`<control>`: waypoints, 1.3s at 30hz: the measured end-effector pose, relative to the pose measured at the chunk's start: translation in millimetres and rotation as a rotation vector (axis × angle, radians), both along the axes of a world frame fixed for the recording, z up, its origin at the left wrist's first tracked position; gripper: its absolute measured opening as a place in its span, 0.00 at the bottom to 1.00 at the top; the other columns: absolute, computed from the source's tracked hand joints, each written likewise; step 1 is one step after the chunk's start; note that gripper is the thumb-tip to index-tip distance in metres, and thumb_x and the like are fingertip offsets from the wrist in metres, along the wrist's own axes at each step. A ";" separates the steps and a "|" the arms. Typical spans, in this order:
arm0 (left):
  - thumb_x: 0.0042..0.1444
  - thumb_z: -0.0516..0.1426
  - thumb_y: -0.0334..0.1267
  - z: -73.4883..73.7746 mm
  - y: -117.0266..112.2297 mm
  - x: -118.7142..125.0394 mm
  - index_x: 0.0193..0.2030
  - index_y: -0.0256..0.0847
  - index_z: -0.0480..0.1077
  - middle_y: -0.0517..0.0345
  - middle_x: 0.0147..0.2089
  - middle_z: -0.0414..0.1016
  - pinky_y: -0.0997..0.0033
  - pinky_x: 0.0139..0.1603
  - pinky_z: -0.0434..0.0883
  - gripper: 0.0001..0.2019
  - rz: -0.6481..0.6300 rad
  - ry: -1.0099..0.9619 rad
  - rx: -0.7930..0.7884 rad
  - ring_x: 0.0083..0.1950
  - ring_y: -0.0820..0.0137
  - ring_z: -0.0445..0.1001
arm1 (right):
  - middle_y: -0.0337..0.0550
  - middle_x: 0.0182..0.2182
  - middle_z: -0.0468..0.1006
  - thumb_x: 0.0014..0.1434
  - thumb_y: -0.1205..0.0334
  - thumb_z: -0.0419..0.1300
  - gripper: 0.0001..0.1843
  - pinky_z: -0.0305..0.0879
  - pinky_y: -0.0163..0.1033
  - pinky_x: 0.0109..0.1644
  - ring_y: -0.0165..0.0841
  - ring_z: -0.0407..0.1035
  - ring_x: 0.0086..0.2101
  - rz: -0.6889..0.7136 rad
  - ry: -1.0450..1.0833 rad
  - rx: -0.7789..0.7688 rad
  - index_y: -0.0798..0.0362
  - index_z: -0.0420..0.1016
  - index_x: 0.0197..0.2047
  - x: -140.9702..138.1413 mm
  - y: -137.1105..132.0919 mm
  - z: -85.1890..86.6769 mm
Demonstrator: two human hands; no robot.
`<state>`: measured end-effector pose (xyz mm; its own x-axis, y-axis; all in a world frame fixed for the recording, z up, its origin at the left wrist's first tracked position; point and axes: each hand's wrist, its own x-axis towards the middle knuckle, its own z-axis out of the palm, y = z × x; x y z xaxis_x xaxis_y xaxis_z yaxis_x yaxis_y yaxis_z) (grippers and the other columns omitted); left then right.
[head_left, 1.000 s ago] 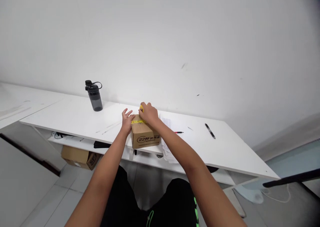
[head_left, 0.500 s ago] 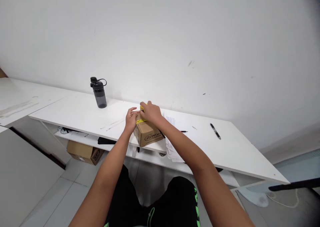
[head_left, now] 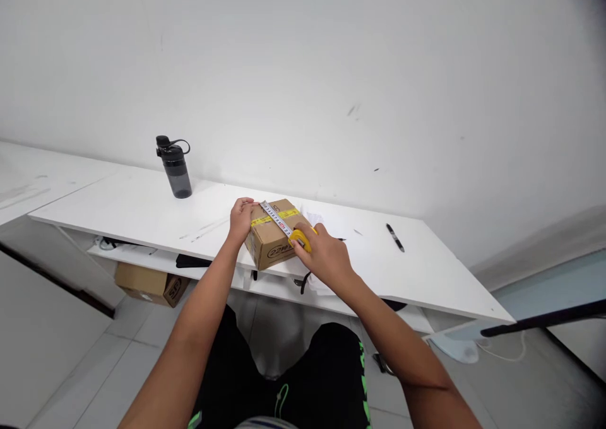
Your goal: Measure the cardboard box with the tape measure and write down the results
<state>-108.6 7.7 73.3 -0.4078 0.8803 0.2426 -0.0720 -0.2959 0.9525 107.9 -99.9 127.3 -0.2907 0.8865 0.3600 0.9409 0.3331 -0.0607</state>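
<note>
A small brown cardboard box (head_left: 260, 245) with yellow printed tape across its top sits at the front edge of the white table. Diagonally over its top runs the white blade (head_left: 275, 217) of a tape measure, drawn partway out. My right hand (head_left: 326, 252) is closed around the yellow tape measure case (head_left: 302, 236) at the box's right front corner. At the back left corner, my left hand (head_left: 241, 219) has its fingertips on the blade's end and rests against the box. Its exact pinch is too small to see well.
A dark water bottle (head_left: 177, 173) stands left of the box. White papers (head_left: 315, 217) lie right of it, with a black pen (head_left: 395, 238) farther right. On a lower level is another cardboard box (head_left: 144, 282). A white wall (head_left: 303, 88) rises behind the table.
My right hand has moved from the box's back left corner to its right front, pulling the tape case along. The blade now stretches across the box top. My left hand stays at the left corner.
</note>
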 end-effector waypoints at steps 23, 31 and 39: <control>0.50 0.54 0.35 -17.0 -0.6 -2.9 0.36 0.42 0.64 0.53 0.43 0.76 0.62 0.50 0.70 0.05 -0.011 -0.095 0.115 0.46 0.64 0.75 | 0.53 0.51 0.72 0.64 0.48 0.54 0.31 0.64 0.40 0.38 0.42 0.73 0.40 0.127 0.169 -0.072 0.48 0.56 0.67 -61.2 83.6 13.8; 0.51 0.55 0.36 -23.3 -1.0 -3.3 0.35 0.43 0.61 0.54 0.42 0.75 0.62 0.50 0.69 0.06 0.062 -0.167 0.166 0.47 0.65 0.75 | 0.52 0.49 0.74 0.62 0.52 0.58 0.30 0.65 0.41 0.43 0.44 0.73 0.43 0.351 0.088 -0.033 0.52 0.60 0.64 -78.4 119.2 30.6; 0.50 0.55 0.38 -26.5 -6.0 -8.1 0.35 0.44 0.62 0.58 0.37 0.73 0.66 0.43 0.70 0.06 0.105 -0.089 0.113 0.41 0.66 0.73 | 0.53 0.57 0.70 0.61 0.52 0.57 0.35 0.64 0.42 0.52 0.42 0.69 0.51 0.329 0.508 0.036 0.52 0.53 0.68 -93.2 122.0 -0.1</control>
